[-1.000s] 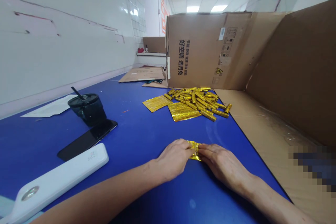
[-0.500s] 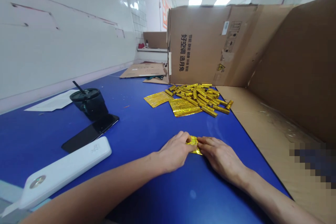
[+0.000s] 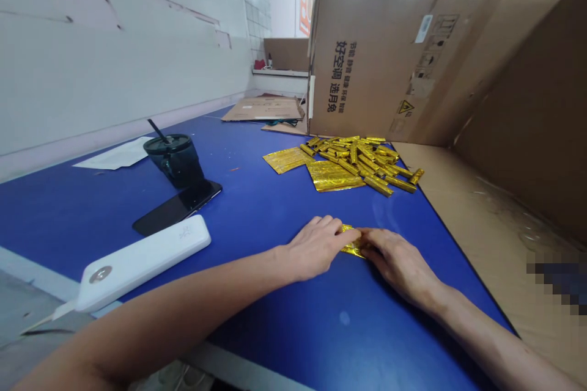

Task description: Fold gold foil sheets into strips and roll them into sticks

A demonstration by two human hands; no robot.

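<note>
A small sheet of gold foil paper (image 3: 353, 250) lies on the blue table between my two hands, mostly covered by fingers. My left hand (image 3: 318, 247) is closed with curled fingers on its left part, the thumb reaching across it. At the right edge, my right hand (image 3: 397, 256) has its fingers bent and pinching the foil; the fingertips are partly hidden. Farther back sits a pile of rolled gold foil tubes (image 3: 367, 162). Flat gold foil sheets (image 3: 332, 176) lie to the left of the pile, partly under it.
On the left stand a dark cup with a straw (image 3: 177, 159), a black phone (image 3: 177, 208), a white oblong device (image 3: 144, 263) and white paper (image 3: 117, 154). A large cardboard box (image 3: 380, 61) rises behind the pile. Flattened cardboard (image 3: 261, 109) lies at the back of the blue table (image 3: 275, 330).
The view has shifted, so everything sits differently in the picture. My right fingers, flatter before, are now more bent and closed at the foil's right edge. My left hand stays on the foil.
</note>
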